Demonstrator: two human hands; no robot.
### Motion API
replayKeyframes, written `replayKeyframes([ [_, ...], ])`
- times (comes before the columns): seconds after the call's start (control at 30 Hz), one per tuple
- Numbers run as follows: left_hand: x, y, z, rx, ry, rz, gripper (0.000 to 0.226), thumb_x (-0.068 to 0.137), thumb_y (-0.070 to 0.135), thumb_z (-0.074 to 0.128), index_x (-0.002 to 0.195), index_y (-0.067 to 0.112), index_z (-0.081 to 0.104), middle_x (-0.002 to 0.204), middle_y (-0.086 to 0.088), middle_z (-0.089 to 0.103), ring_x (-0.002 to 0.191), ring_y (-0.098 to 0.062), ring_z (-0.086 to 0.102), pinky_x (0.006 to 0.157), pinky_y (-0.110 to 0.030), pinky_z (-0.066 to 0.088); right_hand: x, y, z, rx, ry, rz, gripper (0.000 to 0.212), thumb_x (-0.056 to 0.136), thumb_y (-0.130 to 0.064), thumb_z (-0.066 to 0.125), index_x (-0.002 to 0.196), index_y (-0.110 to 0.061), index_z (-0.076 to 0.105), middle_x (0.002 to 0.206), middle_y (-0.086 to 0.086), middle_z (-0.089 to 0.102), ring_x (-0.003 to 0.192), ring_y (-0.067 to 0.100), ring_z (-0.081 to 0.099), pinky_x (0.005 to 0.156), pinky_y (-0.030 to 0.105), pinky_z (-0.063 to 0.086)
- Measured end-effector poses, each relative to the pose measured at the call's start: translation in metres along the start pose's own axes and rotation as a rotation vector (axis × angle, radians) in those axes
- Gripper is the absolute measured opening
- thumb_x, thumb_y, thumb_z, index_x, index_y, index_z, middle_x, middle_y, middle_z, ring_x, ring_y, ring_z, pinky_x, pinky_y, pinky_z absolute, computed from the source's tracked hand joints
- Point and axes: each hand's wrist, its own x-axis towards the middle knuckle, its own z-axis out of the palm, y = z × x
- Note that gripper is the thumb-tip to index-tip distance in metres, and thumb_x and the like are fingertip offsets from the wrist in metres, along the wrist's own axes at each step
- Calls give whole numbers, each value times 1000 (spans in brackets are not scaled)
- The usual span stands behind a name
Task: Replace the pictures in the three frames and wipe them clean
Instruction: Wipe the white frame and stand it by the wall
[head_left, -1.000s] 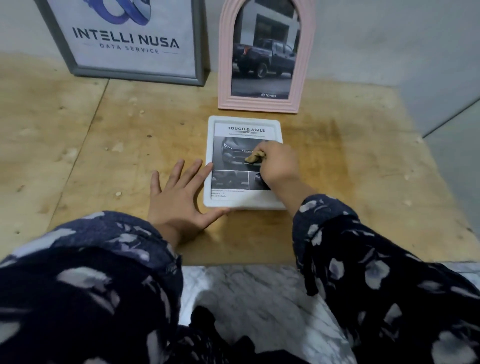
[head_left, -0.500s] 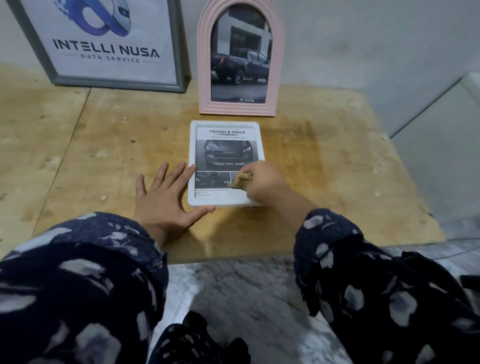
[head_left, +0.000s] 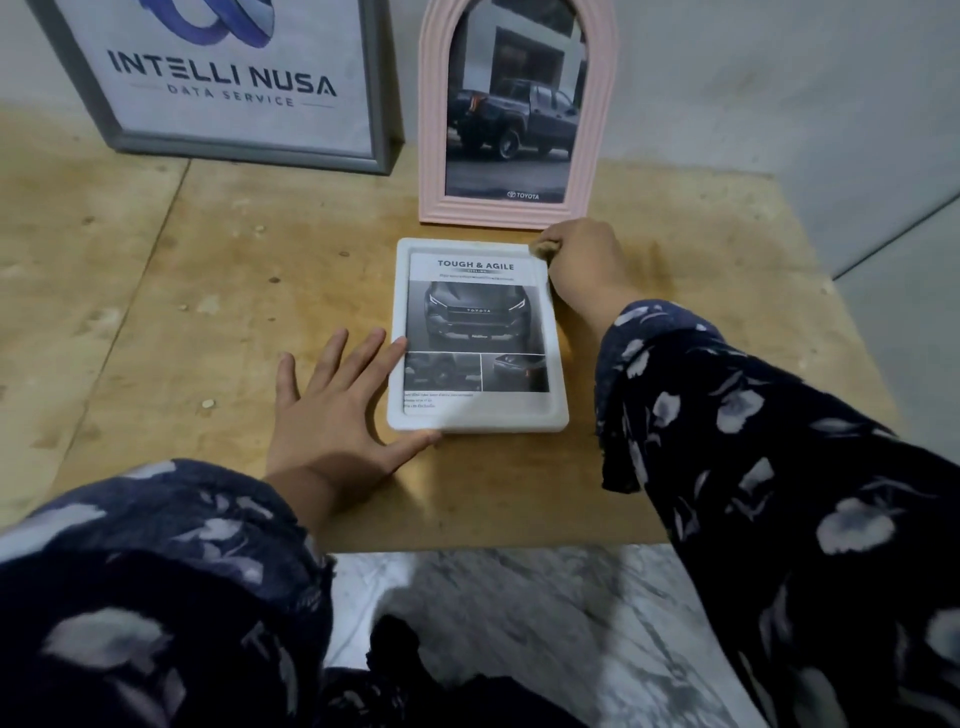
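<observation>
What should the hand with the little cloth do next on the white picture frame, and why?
Probably drag the cloth down the right border of the white frame. The right hand grips it at the frame's top right corner, so that edge lies right below it. The left hand lies flat against the frame's left side, steadying it on the wooden board, so a downward stroke should not shift it.

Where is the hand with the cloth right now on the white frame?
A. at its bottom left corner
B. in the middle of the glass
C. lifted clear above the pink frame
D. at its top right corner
D: the right hand pinches the cloth against the top right corner of the white frame, which lies flat on the table.
</observation>
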Motion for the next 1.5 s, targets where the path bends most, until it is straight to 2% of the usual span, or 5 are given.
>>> replayKeyframes([
  [0.27,1,-1,1,-9,2,-6,98,64,92,27,150,47,7,159,20,10,149,-11,-2,116,-58,-2,-14,12,9,-8,-45,-16,41,68,9,34,75,-14,68,92,6,70,88,21,61,77,33,49],
  [0.63,-2,2,1,-33,15,3,100,64,93,27,150,46,10,159,17,13,149,-13,0,115,-59,-2,-73,31,11,102,5,91,48,85,8,39,105,-18,73,110,4,70,102,23,63,93,40,52],
  [1.13,-4,0,1,-15,5,13,98,66,92,27,150,46,9,160,16,13,149,-14,2,115,-59,0,-149,33,9,91,5,54,47,82,6,40,110,-15,71,107,5,71,95,24,61,72,25,43],
  [1.33,-4,0,2,-2,-5,17,99,65,94,23,150,46,7,160,16,11,149,-14,1,115,-59,0,-176,34,12,109,53,56,42,82,6,43,108,-11,71,109,10,69,102,29,60,86,33,48],
  [1.5,-3,0,2,3,-4,15,99,65,94,22,150,46,6,160,16,10,149,-15,1,115,-59,0,-194,30,24,44,216,12,41,80,10,47,107,-8,73,106,13,70,98,31,62,79,29,44],
])
